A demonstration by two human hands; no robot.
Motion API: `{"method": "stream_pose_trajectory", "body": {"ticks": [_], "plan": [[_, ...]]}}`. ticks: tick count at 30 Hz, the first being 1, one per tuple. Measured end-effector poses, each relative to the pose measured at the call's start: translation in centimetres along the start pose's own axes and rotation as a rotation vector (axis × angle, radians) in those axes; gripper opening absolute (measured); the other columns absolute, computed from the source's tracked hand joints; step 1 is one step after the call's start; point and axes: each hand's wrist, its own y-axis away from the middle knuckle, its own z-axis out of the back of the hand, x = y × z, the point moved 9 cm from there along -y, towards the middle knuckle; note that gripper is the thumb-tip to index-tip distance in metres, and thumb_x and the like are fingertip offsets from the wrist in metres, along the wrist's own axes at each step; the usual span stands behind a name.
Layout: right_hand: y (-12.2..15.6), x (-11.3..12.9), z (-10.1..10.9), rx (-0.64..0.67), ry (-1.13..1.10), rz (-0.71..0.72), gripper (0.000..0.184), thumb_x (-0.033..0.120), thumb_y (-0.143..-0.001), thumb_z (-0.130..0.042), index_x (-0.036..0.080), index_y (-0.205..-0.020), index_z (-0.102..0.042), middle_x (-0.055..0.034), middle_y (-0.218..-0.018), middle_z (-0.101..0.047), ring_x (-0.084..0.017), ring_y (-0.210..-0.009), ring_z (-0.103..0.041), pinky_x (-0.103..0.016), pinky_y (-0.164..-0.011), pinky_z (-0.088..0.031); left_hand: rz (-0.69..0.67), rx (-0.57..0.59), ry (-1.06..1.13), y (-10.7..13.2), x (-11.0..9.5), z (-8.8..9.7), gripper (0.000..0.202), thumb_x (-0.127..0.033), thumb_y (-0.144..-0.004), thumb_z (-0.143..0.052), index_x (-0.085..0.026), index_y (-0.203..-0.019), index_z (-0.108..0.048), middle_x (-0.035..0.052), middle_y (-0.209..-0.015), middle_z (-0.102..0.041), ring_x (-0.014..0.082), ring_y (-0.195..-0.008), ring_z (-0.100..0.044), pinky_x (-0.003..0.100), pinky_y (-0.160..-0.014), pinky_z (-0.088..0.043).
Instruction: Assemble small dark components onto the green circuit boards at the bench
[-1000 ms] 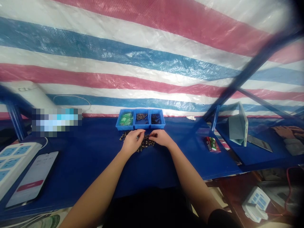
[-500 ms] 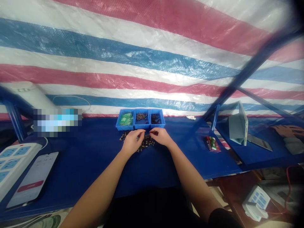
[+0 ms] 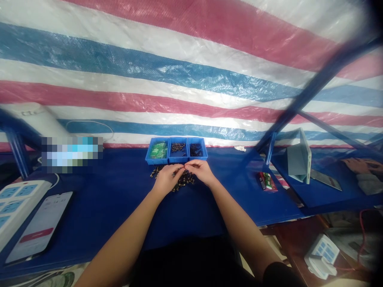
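My left hand (image 3: 169, 176) and my right hand (image 3: 201, 171) meet fingertip to fingertip above a pile of small dark and brass-coloured parts (image 3: 186, 180) on the blue table. Both hands are closed in a pinch. Whatever sits between the fingertips is too small to make out. Just behind them stand three joined blue bins. The left bin (image 3: 157, 161) has green packets (image 3: 159, 150) in it, the middle bin (image 3: 178, 159) small brass-and-dark parts (image 3: 178, 147), and the right bin (image 3: 198, 158) small black parts (image 3: 196, 150).
A phone (image 3: 42, 223) and a white power strip (image 3: 20, 203) lie at the left. To the right are a small red-and-green box (image 3: 267, 181), a blue frame post (image 3: 271, 148) and a tablet in a stand case (image 3: 300, 159). Another person's hands (image 3: 362, 164) rest at far right.
My hands have come together: the right fingertips moved left and now touch the left ones, where a gap showed before. The bins and pile look the same.
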Motion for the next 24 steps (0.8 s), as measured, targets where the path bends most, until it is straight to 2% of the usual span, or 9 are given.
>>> {"method": "stream_pose_trajectory", "body": {"ticks": [6,12,17,20,24], "plan": [[0.0,0.2,0.0,0.002,-0.009,0.031,0.033,0.045,-0.071,-0.073,0.020,-0.093,-0.073,-0.0026,-0.080,-0.070,-0.013,-0.064,-0.061,-0.028,-0.065,-0.051,-0.001,0.049,0.017,0.0,-0.5,-0.1,0.025,-0.038,-0.095,-0.044,-0.024,-0.100,-0.064,0.0025,-0.090,-0.070,0.0175,-0.079,-0.063,0.030,-0.076,-0.048],[0.1,-0.2,-0.8,0.070,-0.022,0.023,0.031,0.042,-0.072,-0.073,0.020,-0.093,-0.073,-0.0040,-0.089,-0.072,-0.015,-0.077,-0.066,-0.029,-0.073,-0.053,0.058,0.085,0.021,0.0,-0.1,-0.1,0.027,-0.037,-0.097,-0.039,-0.023,-0.090,-0.061,0.0007,-0.079,-0.066,0.0163,-0.071,-0.060,0.027,-0.067,-0.045],[0.2,-0.1,-1.1,0.096,-0.024,0.037,0.033,0.040,-0.074,-0.072,0.020,-0.101,-0.071,-0.0043,-0.091,-0.072,-0.016,-0.081,-0.066,-0.032,-0.078,-0.053,0.063,0.085,0.040,0.0,-0.3,0.0,0.027,-0.036,-0.097,-0.038,-0.023,-0.089,-0.060,0.0003,-0.076,-0.064,0.0159,-0.070,-0.059,0.027,-0.067,-0.045],[0.2,0.1,-1.0,0.094,-0.029,0.053,0.030,0.038,-0.074,-0.073,0.020,-0.099,-0.072,-0.0044,-0.091,-0.072,-0.017,-0.082,-0.067,-0.033,-0.080,-0.054,0.048,0.102,0.027,-0.1,-0.5,-0.1,0.028,-0.037,-0.098,-0.037,-0.023,-0.088,-0.060,-0.0002,-0.075,-0.064,0.0157,-0.068,-0.058,0.027,-0.067,-0.044],[0.1,0.1,-0.8,0.067,-0.038,0.064,0.027,0.038,-0.074,-0.073,0.021,-0.095,-0.074,-0.0044,-0.091,-0.073,-0.017,-0.081,-0.068,-0.033,-0.080,-0.054,0.058,0.081,0.017,0.0,-0.2,0.0,0.025,-0.039,-0.096,-0.041,-0.024,-0.098,-0.061,0.0006,-0.079,-0.065,0.0163,-0.071,-0.060,0.026,-0.065,-0.044]]}}
